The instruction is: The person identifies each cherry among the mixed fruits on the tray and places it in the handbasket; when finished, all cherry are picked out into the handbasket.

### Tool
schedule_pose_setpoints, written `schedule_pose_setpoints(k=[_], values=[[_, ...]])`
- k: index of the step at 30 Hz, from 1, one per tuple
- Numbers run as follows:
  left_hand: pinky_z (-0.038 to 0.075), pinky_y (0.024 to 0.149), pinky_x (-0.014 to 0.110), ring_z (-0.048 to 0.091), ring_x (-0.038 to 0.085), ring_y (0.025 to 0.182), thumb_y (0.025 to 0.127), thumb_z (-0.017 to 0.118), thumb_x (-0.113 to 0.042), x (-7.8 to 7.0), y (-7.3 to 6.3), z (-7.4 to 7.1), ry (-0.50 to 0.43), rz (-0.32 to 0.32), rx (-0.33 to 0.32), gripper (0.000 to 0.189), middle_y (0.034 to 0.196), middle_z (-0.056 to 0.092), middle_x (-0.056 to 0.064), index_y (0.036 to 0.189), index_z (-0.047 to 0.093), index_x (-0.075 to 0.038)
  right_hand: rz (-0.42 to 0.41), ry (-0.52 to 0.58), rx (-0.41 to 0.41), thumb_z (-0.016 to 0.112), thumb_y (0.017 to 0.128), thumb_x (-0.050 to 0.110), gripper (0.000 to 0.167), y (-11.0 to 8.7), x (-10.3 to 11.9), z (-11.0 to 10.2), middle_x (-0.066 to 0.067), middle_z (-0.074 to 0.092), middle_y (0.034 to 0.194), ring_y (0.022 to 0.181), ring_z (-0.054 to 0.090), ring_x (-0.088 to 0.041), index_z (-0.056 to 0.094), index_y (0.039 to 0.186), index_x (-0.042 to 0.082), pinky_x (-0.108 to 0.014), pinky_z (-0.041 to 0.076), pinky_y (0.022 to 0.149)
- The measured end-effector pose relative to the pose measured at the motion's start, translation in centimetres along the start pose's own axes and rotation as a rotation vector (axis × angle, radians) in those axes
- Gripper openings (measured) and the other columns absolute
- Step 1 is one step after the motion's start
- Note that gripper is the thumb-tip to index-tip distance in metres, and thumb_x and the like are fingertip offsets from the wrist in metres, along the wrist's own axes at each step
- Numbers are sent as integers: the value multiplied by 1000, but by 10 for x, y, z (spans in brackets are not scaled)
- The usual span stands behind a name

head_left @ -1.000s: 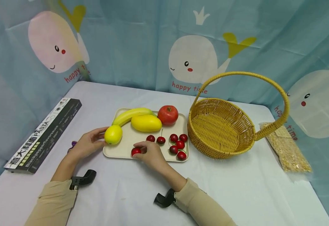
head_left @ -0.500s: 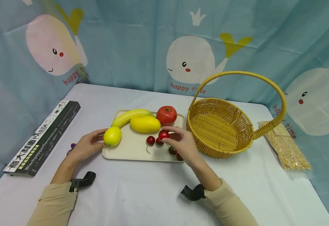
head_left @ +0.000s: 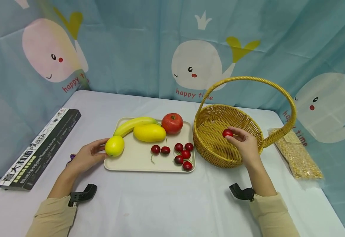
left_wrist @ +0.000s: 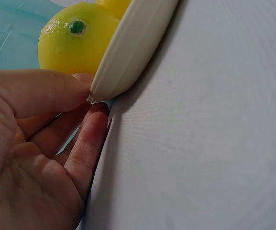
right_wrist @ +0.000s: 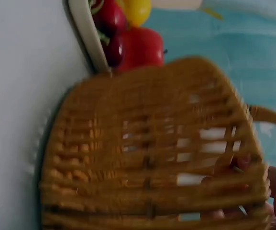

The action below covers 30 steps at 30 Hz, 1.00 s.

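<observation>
Over the wicker basket [head_left: 208, 154], my right hand [head_left: 246, 147] pinches a red cherry [head_left: 227, 133] between thumb and fingers. In the right wrist view the basket's woven side [right_wrist: 147, 158] hides much of that hand. My left hand [head_left: 85, 158] grips the left edge of the cream tray [head_left: 140, 166], its thumb [left_wrist: 56, 91] at the rim and other fingers beside and below it. Close to this hand sits a yellow lemon [head_left: 114, 146] on the tray. Also on the tray are a banana [head_left: 135, 124], a yellow mango-like fruit [head_left: 149, 132], a red apple [head_left: 172, 123] and several cherries [head_left: 178, 160].
A long black pasta box [head_left: 42, 144] lies at the left of the white table [head_left: 160, 200]. A small purple item [head_left: 70, 158] is partly behind the left wrist. The basket's tall handle [head_left: 249, 79] arches over it. Right of the basket lies a bag of yellow grains [head_left: 300, 156].
My right hand has picked up a cherry from the tray's front and carried it rightward over the basket. The left hand has stayed at the tray's edge. The head view has shifted slightly.
</observation>
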State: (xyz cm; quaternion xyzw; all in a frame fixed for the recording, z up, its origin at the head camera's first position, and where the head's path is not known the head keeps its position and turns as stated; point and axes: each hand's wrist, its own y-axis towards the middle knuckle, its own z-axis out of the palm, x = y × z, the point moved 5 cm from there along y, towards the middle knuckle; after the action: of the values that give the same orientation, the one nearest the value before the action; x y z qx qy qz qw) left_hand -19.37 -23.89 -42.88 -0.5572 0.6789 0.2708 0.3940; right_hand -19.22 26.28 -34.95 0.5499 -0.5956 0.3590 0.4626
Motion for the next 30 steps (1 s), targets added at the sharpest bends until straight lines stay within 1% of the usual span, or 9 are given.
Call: schedule_pose_setpoints(k=[3,5,10,13,16,19,23,27,30], values=[[40,81,7,45,40,119,86,59,-6,-1,1,0,-5,16,-4,60,139,39,24,140,34,1,45,-60,-22,65,86,22,46,5,-8,-8,-8,54,117,95,57,-5,54,126,1,-11,47,76],[40,80,7,46,39,118,86,59,-5,-2,2,1,-7,8,-12,59,138,39,23,140,35,0,59,-102,-21,65,86,21,46,7,-11,-10,-11,53,120,95,56,-5,54,125,2,-11,47,75],[39,80,6,45,37,119,86,59,-5,-2,4,1,-11,-14,-7,60,139,39,21,141,35,-2,81,-200,68,65,86,19,44,11,-12,-7,-14,52,125,96,57,-7,54,126,2,-14,47,74],[38,80,5,45,37,120,86,59,-6,-2,4,0,-15,-21,-2,61,140,38,22,141,34,-2,96,-238,125,65,87,19,45,11,-10,-4,-16,53,126,100,57,-15,53,126,2,-17,48,76],[38,80,4,45,38,120,86,59,-8,-2,2,-2,-10,-29,-4,61,140,38,22,141,33,-2,114,-247,166,64,87,18,45,11,-9,-1,-18,53,126,106,56,-24,53,127,1,-20,48,77],[38,80,4,45,38,119,87,59,-8,-2,1,-2,-7,-31,-3,61,140,37,22,141,33,-1,131,-246,188,64,87,17,45,12,-10,1,-19,53,126,109,54,-29,52,127,0,-21,47,78],[38,79,4,44,38,120,87,59,-7,-3,0,-1,-14,-23,0,61,140,37,23,141,33,-1,128,-246,197,64,86,16,45,13,-12,2,-18,53,126,113,52,-30,52,127,0,-27,47,83],[40,80,5,44,40,120,87,60,-8,-3,-1,-1,-16,-14,4,61,140,36,24,141,32,0,96,-232,195,65,86,15,45,13,-14,2,-16,53,127,117,49,-30,51,127,1,-38,44,90],[40,80,5,44,40,119,88,60,-10,-2,0,-1,-18,-23,9,61,140,37,24,141,32,-1,86,-223,196,65,86,17,47,12,-16,1,-15,52,127,118,49,-30,50,128,1,-38,44,91]])
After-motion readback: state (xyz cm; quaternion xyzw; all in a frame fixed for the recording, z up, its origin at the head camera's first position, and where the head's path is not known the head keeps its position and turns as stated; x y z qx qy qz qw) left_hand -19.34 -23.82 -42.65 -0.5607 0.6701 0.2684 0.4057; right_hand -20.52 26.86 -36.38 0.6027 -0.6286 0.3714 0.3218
